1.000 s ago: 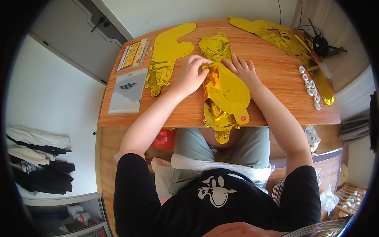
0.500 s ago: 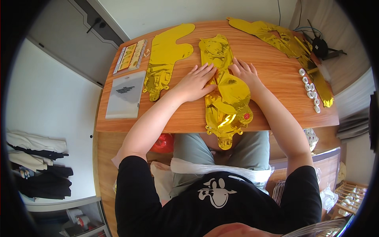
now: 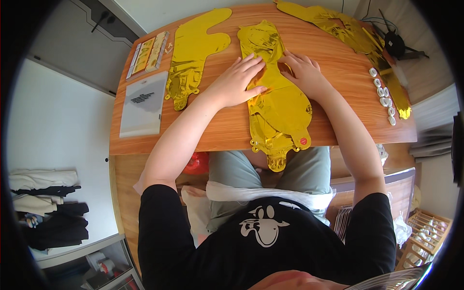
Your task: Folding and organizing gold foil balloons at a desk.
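A flat, uninflated gold foil balloon lies lengthwise before me, its tabbed end with a small red round mark hanging over the table's front edge. My left hand rests open on its left edge, fingers spread and pointing away from me. On the other side my right hand lies open along the narrow part, fingers stretched over the foil's edge. Left of it is a second flat gold foil balloon, partly wrinkled. A third, longer gold foil piece stretches along the far right of the table.
At the left of the wooden table lie a clear plastic sleeve and a shallow box. Several small white rolls line the right side. A black device with antennas stands at the back right corner.
The middle foil balloon's wide lower part now lies flatter and smoother, its fold opened out. My right hand has shifted slightly, and the whole view has tilted a little.
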A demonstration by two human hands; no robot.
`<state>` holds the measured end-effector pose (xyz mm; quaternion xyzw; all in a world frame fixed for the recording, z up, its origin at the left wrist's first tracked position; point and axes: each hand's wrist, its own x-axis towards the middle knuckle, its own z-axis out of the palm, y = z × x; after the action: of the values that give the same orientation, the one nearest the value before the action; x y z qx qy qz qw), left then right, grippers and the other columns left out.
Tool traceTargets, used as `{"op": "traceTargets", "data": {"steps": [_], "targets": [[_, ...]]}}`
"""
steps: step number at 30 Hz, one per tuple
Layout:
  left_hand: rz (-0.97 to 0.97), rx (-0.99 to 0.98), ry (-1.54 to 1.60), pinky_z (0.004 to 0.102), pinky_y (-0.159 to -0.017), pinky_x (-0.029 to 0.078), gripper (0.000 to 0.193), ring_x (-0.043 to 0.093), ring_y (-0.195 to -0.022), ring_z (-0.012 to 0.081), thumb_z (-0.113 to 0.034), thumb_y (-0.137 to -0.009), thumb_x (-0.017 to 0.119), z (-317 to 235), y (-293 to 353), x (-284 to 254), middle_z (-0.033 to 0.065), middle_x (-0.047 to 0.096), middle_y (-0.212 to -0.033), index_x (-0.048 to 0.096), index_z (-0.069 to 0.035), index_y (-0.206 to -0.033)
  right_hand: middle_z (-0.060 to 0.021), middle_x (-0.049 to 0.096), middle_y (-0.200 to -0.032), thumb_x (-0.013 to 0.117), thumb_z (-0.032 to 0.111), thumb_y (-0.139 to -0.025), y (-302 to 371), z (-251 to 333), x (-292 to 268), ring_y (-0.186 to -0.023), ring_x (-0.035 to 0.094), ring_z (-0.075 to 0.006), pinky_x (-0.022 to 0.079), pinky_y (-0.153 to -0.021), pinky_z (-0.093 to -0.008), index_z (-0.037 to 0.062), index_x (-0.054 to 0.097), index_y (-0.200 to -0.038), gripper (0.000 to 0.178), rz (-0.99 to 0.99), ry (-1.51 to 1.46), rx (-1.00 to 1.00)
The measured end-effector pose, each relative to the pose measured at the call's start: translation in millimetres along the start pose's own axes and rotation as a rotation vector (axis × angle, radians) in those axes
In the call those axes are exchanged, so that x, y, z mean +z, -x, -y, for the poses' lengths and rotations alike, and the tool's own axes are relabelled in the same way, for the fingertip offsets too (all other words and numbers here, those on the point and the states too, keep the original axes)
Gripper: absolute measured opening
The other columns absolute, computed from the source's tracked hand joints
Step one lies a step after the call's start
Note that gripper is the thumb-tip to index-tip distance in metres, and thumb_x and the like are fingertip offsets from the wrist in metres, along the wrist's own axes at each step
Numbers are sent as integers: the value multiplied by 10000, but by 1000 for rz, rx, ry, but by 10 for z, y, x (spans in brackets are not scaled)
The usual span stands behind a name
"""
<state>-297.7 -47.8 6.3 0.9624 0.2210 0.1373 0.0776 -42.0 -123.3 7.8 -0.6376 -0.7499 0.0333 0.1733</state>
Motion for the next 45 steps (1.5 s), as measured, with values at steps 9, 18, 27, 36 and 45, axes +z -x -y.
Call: {"op": "traceTargets", "data": {"steps": [9,18,27,36,45], "targets": [[79,14,54,458,-1274,237,765,241,-1567,329,-497,-1028,565,28,-16,32,170,290,-1680,323,-61,-1607,-117,501,-1561,614,347,-1002,7,-19,63,-1409,481,-341,322,-1163,-541,189,595,-1314,350,-64,-9,-31],[141,-28,-75,469,-1284,176,808,187,-1585,316,-623,-1034,448,-32,-38,61,150,242,-1703,272,-115,-1636,-120,478,-1587,603,353,-1022,9,16,8,-1459,427,-336,305,-1183,-529,173,584,-1363,386,11,5,12],[39,1,-95,453,-1268,233,849,278,-1551,314,-693,-1005,437,12,-36,140,142,351,-1656,368,-83,-1593,-79,530,-1542,595,415,-1000,-87,-103,55,-1443,435,-308,264,-1191,-530,192,688,-1318,399,-4,-216,97],[74,-26,-92,454,-1274,214,797,248,-1567,305,-623,-1017,493,-7,-36,128,126,308,-1683,337,-121,-1616,-66,512,-1558,629,370,-993,-62,-27,6,-1460,416,-295,258,-1204,-529,211,662,-1368,409,18,-131,92],[54,-15,-126,454,-1267,238,757,282,-1553,311,-514,-1012,553,-55,-7,85,130,336,-1668,338,-104,-1611,-53,676,-1119,730,94,-794,141,586,-323,-1015,626,-299,472,-959,-405,140,735,-1169,378,10,-159,-724]]}}
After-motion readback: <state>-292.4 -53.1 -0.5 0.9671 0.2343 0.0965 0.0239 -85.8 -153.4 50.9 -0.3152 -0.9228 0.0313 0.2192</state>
